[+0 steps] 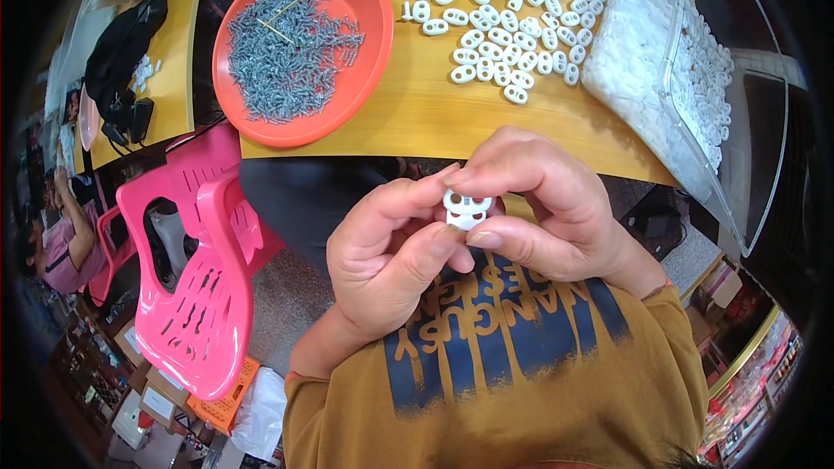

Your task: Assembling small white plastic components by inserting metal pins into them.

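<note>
Over my lap, just in front of the table edge, both hands hold one small white two-hole plastic cord lock. My left hand pinches it between thumb and fingers from the left. From the right, my right hand grips it with thumb and forefinger. Two openings show on its face; the fingers cover its sides. Many similar white oval cord lock pieces lie scattered on the table beyond my hands. A red round bowl to their left holds a heap of small metal springs.
A thin yellowish stick lies on the springs. At the right, a clear plastic bin of white pieces leans over the table edge. Pink plastic chairs stand at the left, near an orange crate. Another person sits far left.
</note>
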Motion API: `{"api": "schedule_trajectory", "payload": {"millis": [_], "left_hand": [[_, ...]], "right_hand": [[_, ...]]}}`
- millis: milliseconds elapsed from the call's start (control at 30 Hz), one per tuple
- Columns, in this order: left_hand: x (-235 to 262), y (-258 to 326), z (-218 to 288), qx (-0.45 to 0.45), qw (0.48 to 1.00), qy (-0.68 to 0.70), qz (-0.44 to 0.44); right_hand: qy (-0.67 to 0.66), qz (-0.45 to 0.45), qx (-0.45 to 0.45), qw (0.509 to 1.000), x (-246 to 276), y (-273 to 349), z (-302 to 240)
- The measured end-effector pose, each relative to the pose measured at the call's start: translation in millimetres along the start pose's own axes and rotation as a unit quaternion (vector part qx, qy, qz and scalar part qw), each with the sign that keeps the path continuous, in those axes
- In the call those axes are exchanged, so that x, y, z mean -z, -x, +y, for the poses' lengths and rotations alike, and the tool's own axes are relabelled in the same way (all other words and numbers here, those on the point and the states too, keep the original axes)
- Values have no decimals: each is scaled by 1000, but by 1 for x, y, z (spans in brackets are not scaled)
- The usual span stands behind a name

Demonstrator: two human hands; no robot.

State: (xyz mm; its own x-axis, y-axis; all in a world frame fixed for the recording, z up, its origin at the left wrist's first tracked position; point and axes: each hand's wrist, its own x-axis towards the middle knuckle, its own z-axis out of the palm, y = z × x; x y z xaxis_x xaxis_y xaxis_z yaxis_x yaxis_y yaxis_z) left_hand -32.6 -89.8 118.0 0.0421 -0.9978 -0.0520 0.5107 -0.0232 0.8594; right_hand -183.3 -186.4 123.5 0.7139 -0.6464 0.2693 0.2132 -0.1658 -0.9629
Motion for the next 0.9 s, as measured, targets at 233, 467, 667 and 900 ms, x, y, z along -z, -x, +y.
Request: {"api": "schedule_trajectory", "payload": {"millis": [233, 467, 667, 900], "left_hand": [[-6, 2, -4, -16, 999, 29, 30], [-11, 5, -3, -1, 998, 42, 48], [-13, 6, -3, -21, 998, 38, 48], [-12, 6, -5, -36, 998, 39, 34]], "right_hand": [[-11, -29, -25, 999, 1, 6, 0], [-20, -25, 3, 999, -3, 7, 7], [-7, -38, 35, 999, -5, 6, 9], [-12, 13, 67, 998, -14, 2, 9]]}}
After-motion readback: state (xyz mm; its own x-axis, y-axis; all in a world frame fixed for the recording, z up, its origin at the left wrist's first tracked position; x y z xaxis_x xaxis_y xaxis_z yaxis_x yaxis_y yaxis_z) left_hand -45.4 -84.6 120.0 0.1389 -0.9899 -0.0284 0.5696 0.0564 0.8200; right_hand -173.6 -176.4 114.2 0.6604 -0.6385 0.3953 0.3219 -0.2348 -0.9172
